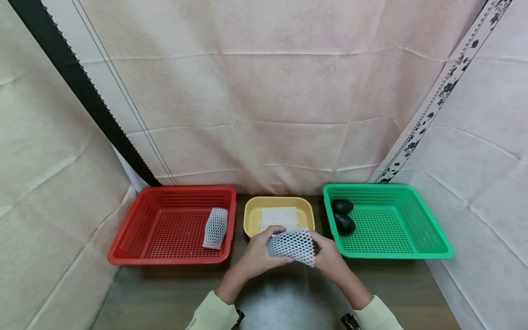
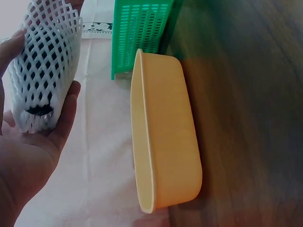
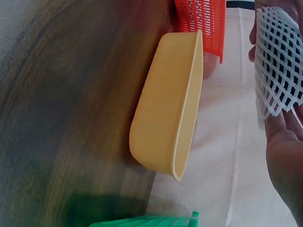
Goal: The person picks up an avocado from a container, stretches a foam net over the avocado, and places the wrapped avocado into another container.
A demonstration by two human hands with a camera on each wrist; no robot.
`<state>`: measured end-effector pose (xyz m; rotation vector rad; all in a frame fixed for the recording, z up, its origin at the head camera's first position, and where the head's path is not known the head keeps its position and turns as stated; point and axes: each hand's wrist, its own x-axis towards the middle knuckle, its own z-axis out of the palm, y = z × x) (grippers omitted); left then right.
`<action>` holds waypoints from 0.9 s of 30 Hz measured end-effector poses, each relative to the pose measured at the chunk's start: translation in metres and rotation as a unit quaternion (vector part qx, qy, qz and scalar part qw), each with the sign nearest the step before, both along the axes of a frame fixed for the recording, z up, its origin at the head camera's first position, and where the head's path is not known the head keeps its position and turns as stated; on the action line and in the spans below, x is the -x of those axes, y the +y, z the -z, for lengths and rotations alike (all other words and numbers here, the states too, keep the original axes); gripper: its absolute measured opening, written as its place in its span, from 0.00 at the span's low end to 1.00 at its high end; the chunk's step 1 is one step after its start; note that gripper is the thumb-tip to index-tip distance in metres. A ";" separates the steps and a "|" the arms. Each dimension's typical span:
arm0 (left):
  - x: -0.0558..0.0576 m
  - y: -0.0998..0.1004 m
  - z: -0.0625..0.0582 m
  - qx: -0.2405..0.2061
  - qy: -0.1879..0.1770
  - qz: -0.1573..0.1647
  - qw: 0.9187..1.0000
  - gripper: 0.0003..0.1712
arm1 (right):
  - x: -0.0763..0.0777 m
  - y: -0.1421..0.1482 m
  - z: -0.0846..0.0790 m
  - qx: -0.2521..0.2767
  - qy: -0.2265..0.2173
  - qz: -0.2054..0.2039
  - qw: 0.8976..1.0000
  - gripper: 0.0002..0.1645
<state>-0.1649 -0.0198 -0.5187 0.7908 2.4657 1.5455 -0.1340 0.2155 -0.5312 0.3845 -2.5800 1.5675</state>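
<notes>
The white foam mesh sleeve [image 1: 292, 246] sits between both hands just in front of the yellow tub, at about 6 o'clock from it, held off the wooden tabletop [image 1: 396, 284]. I see the left hand [image 1: 256, 255] cupped around its left end with thumb and fingers curled against the netting, and the right hand [image 1: 327, 255] closing on the right end; in the left wrist view something dark shows inside the sleeve's open mouth, though I cannot tell what it is. I judge the sleeve very light, soft and springy: it will squash and stretch under any squeeze, its open cells catch fingertips, and it is not slippery, so I would take it by the rims of its two open ends rather than the middle. At 12 o'clock from the hands stands the small yellow plastic tub [image 1: 278, 204], holding a flat white mesh sleeve [image 1: 278, 216]. At 10 o'clock lies the red perforated plastic basket [image 1: 136, 229] with another white foam sleeve [image 1: 215, 228] near its right wall. At 2 o'clock is the green perforated plastic basket [image 1: 412, 229], with two dark oval fruits [image 1: 343, 215] touching in its far left corner. Pale pink cloth [image 1: 264, 101] hangs behind.
</notes>
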 end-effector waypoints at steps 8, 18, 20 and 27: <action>0.001 -0.003 -0.005 0.166 0.038 0.023 0.985 0.47 | 0.002 -0.006 0.000 -0.015 -0.013 -0.033 0.999 0.31; -0.001 -0.011 -0.008 0.197 0.046 0.000 0.979 0.45 | 0.006 -0.014 -0.009 -0.032 0.013 -0.038 0.999 0.23; 0.001 -0.016 -0.007 0.190 0.049 -0.012 0.980 0.46 | 0.008 -0.015 -0.011 -0.032 0.031 -0.038 0.998 0.21; 0.007 -0.036 -0.008 0.175 0.059 -0.078 0.980 0.48 | 0.009 -0.015 -0.006 -0.036 0.108 -0.024 0.993 0.21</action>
